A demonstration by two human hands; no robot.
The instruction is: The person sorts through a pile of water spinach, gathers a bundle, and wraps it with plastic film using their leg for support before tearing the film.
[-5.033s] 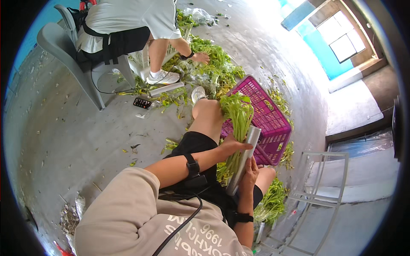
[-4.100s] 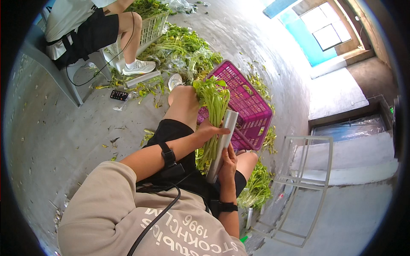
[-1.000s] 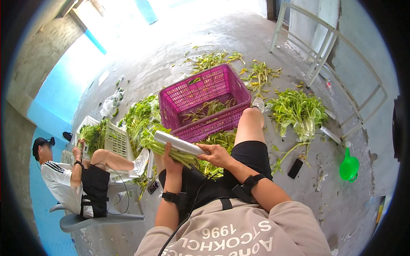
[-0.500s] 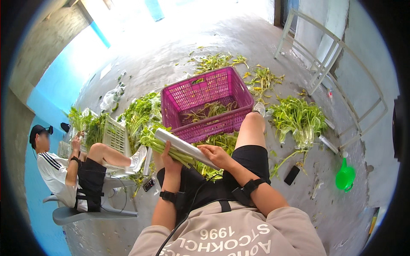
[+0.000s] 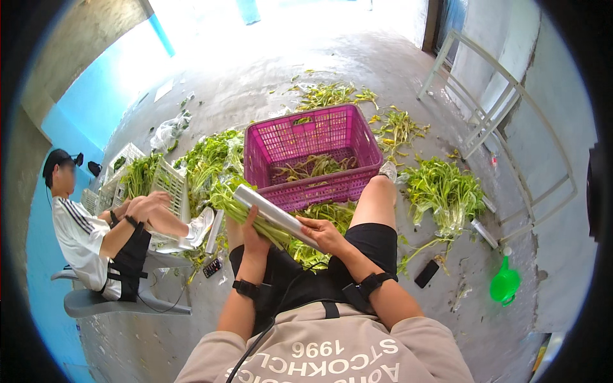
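Across my lap lies a bunch of leafy green stalks point(image 5: 227, 199), with my left hand point(image 5: 255, 239) closed round its stems. A shiny roll of plastic film point(image 5: 274, 212) rests along the top of the bunch, slanting from upper left to lower right. My right hand point(image 5: 324, 235) grips the roll's near end, thumb and fingers pressed on it. Just beyond both hands stands a purple plastic crate point(image 5: 313, 191) with some wilted stalks point(image 5: 319, 166) on its bottom. More greens point(image 5: 327, 214) lie between my legs in front of the crate.
Piles of greens lie left point(image 5: 211, 159) and right point(image 5: 442, 188) of the crate, with yellowed scraps point(image 5: 399, 127) behind it. A co-worker point(image 5: 96, 236) sits at left by white crates point(image 5: 169, 185). At right are a phone point(image 5: 426, 274), a green funnel-shaped thing point(image 5: 505, 284) and a metal frame point(image 5: 511, 83).
My hands keep their grip on the bunch and the roll, nearly unmoved. The co-worker's hands have come away from the greens toward the knee. The whole view has shifted slightly.
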